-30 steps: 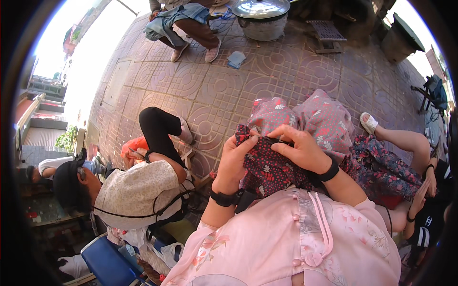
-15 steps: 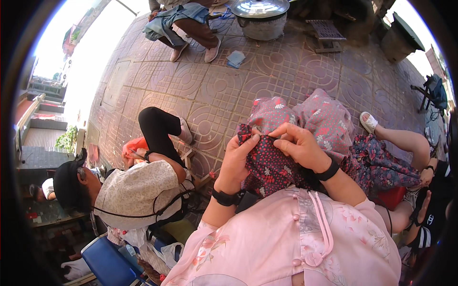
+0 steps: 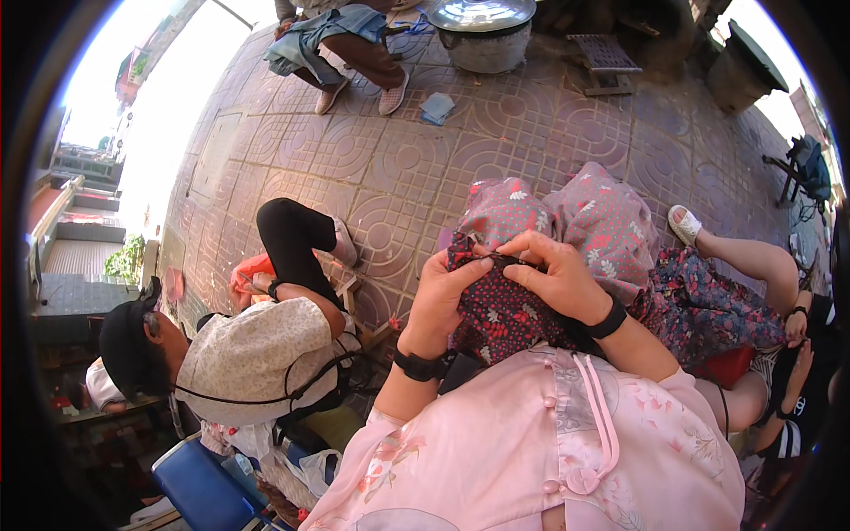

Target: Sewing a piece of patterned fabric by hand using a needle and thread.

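Note:
Over my lap lies a dark cloth [image 3: 505, 305] patterned with small red dots and leaves. My left hand [image 3: 440, 288] pinches its upper edge between thumb and fingers. Close beside it, my right hand [image 3: 560, 276] is closed at the same edge, thumb and forefinger nearly meeting on the fabric. Whether a small item such as a needle sits between the right fingertips is too fine to make out. Beneath the cloth my knees show in lighter, greyish-pink patterned trousers [image 3: 602, 212]. Dark bands circle both my wrists.
To my left a person in a black cap [image 3: 133, 341] sits bent over red cloth [image 3: 254, 270]. Another person's patterned trousers [image 3: 708, 301] are close on my right. Across the tiled floor [image 3: 390, 168] stand a lidded metal pot [image 3: 482, 44], a folding stool [image 3: 605, 57] and a seated person.
My right thumb and forefinger have closed in on the cloth's edge, and the left thumb has shifted slightly right. The hands of the person on my right have moved.

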The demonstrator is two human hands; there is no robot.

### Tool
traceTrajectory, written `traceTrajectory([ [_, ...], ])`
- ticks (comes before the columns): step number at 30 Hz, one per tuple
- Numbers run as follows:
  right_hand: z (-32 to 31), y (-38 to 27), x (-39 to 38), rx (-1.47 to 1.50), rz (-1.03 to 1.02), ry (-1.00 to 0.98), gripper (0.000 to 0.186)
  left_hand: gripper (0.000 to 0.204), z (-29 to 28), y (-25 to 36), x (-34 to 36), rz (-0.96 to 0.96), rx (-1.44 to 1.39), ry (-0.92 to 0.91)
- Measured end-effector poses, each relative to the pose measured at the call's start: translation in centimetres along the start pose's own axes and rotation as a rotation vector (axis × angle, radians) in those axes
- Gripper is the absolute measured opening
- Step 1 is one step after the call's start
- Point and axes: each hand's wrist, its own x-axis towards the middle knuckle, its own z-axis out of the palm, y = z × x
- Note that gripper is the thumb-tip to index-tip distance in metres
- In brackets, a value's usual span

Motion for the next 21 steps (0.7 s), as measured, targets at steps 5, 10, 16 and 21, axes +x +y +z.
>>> traceTrajectory([
  [5, -0.2, -0.6, 0.0, -0.051, -0.027, -0.014, 0.026, 0.009, 0.1, 0.1, -0.1, -0.001, 0.003, 0.007],
  [10, -0.2, -0.3, 0.0, -0.063, -0.042, -0.015, 0.025, 0.010, 0.1, -0.1, 0.0, 0.006, 0.035, 0.010],
  [16, 0.0, 0.7, 0.1, -0.043, -0.073, 0.002, 0.022, 0.010, 0.1, -0.1, 0.2, 0.004, 0.090, -0.001],
  [21, -0.4, 1.3, 0.0, 0.064, 0.002, 0.005, 0.020, 0.009, 0.2, 0.0, 0.1, 0.004, 0.099, -0.009],
])
